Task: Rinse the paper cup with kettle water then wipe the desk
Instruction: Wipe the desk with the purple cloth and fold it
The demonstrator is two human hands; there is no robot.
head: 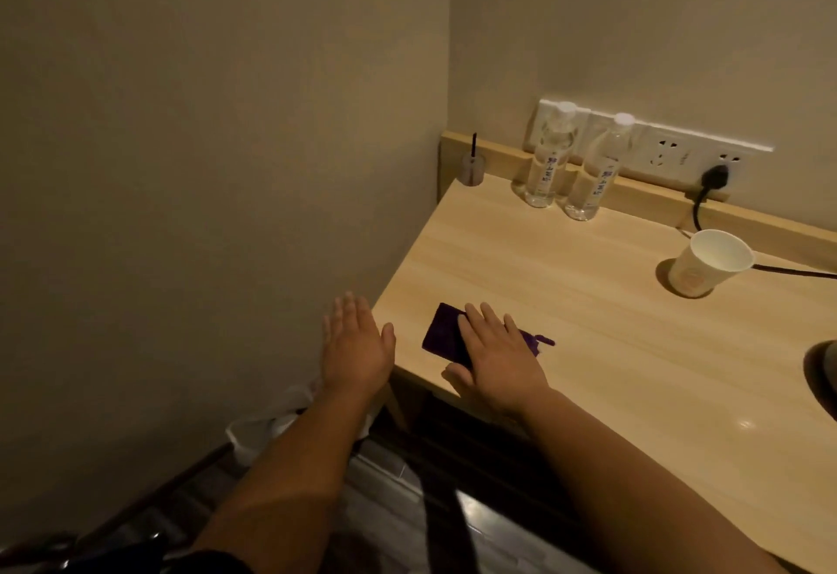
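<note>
Wiping is in hand: the right hand (498,356) presses flat on the dark purple folded cloth (441,338) on the pale wooden desk (589,324); the left hand (355,342) hovers open, empty. Next, probably sweep toward the white paper cup (711,263).

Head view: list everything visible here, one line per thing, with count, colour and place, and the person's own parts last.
desk: one, light wood, right half of view, against the wall
cloth: one, dark purple, near the desk's front left corner, under the right hand
paper cup: one, white, upright, right side of desk
water bottles: two, clear with white caps, back of desk
small jar with dark stick: one, clear, back left corner
socket strip: one, white, on the wall
plug and cable: one, black, in the right socket
plastic bag: one, white, floor beside desk
left hand: open, off the desk's left edge
right hand: flat on the cloth
</note>
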